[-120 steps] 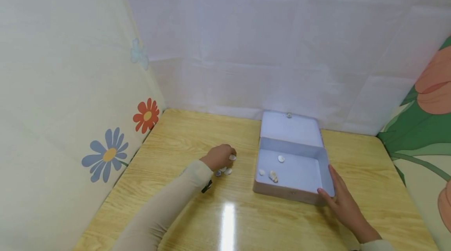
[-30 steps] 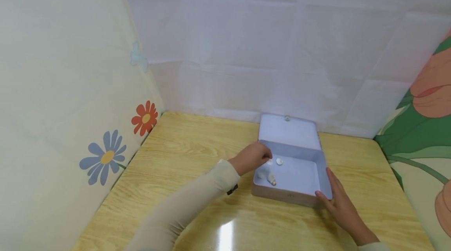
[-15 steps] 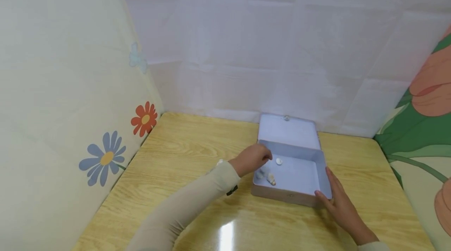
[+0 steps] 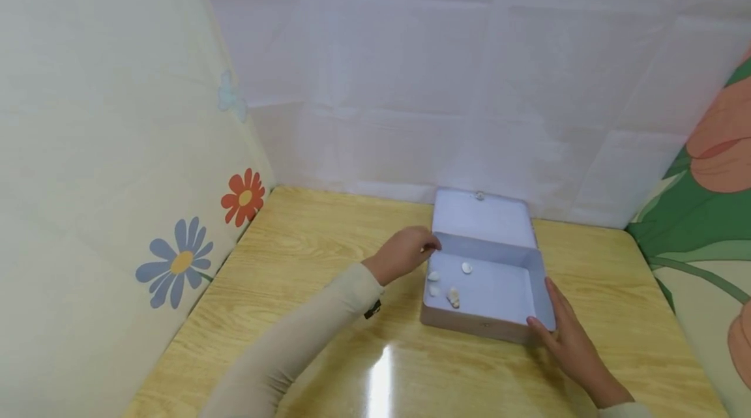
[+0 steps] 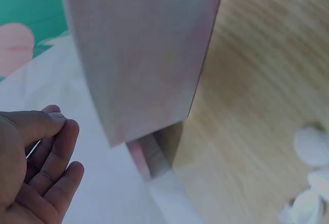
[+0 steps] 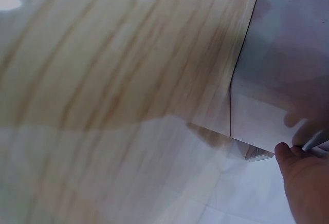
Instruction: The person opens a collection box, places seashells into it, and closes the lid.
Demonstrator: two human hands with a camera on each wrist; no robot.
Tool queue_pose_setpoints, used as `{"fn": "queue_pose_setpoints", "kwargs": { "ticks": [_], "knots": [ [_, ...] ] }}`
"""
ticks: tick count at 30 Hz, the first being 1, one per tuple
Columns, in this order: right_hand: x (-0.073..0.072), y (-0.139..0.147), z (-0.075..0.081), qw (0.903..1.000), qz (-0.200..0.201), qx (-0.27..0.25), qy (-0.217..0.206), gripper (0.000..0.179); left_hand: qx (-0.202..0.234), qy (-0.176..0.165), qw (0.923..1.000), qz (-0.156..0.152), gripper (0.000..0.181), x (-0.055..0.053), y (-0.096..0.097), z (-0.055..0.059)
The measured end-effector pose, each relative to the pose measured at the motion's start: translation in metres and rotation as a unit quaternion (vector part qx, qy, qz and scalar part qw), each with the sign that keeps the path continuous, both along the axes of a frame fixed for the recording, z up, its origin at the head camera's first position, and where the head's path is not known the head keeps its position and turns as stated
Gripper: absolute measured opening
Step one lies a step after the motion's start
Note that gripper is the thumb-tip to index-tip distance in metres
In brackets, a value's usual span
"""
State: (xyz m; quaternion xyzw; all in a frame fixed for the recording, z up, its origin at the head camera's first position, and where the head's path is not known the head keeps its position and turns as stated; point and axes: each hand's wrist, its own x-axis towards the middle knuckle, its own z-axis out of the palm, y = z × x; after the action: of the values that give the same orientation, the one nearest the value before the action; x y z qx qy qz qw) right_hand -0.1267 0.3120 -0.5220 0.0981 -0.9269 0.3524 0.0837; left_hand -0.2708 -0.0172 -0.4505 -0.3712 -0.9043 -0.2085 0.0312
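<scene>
A pale lilac metal box (image 4: pixel 493 333) stands on the table with its lid (image 4: pixel 484 212) laid back. White seashells, one a flat round shell (image 4: pixel 467 268), lie inside with a knobbly spiral shell (image 4: pixel 454 297). My left hand (image 4: pixel 405 253) hovers at the box's left rim, fingers loosely bent, thumb and index tips together. Nothing shows between those fingertips in the left wrist view. My right hand (image 4: pixel 566 343) holds the box at its front right corner, thumb at the front rim and fingers along the right side.
More white shells (image 5: pixel 311 147) lie on the wooden table (image 4: pixel 305 229) in the left wrist view; the left arm hides them in the head view. A white cloth (image 4: pixel 375 79) hangs behind, with flowered cloths at both sides.
My left hand picked a white shell off the table, carried it right into the box and let it go by the left wall. It has since drawn back leftward. My right hand stayed put.
</scene>
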Motion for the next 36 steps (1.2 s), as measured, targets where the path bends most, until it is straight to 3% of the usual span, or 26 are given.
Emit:
{"fn": "queue_pose_setpoints", "kwargs": {
  "ticks": [5,10,18,25,30,36],
  "knots": [
    [0.0,0.0,-0.001,1.0,0.0,-0.001,0.001,0.085,0.014,0.019,0.9996,0.015,0.014,-0.006,-0.017,0.005],
    [0.001,0.002,-0.004,0.9997,0.006,-0.005,0.021,0.085,0.008,0.023,0.9988,0.042,0.014,-0.01,-0.036,0.002],
    [0.0,0.002,-0.005,0.9998,0.005,-0.007,0.019,0.085,-0.044,-0.029,0.9942,0.094,0.017,-0.01,-0.063,-0.008],
    [0.0,0.0,-0.003,0.9999,0.003,-0.005,0.015,0.085,-0.131,-0.085,0.9805,0.12,0.031,-0.003,-0.081,-0.017],
    [0.0,0.001,-0.003,0.9998,0.003,-0.007,0.018,0.085,-0.154,-0.102,0.974,0.132,0.026,0.001,-0.085,-0.022],
    [0.001,0.0,-0.004,0.9997,0.005,-0.012,0.023,0.086,-0.161,-0.107,0.9715,0.137,0.022,0.0,-0.088,-0.03]
  ]
}}
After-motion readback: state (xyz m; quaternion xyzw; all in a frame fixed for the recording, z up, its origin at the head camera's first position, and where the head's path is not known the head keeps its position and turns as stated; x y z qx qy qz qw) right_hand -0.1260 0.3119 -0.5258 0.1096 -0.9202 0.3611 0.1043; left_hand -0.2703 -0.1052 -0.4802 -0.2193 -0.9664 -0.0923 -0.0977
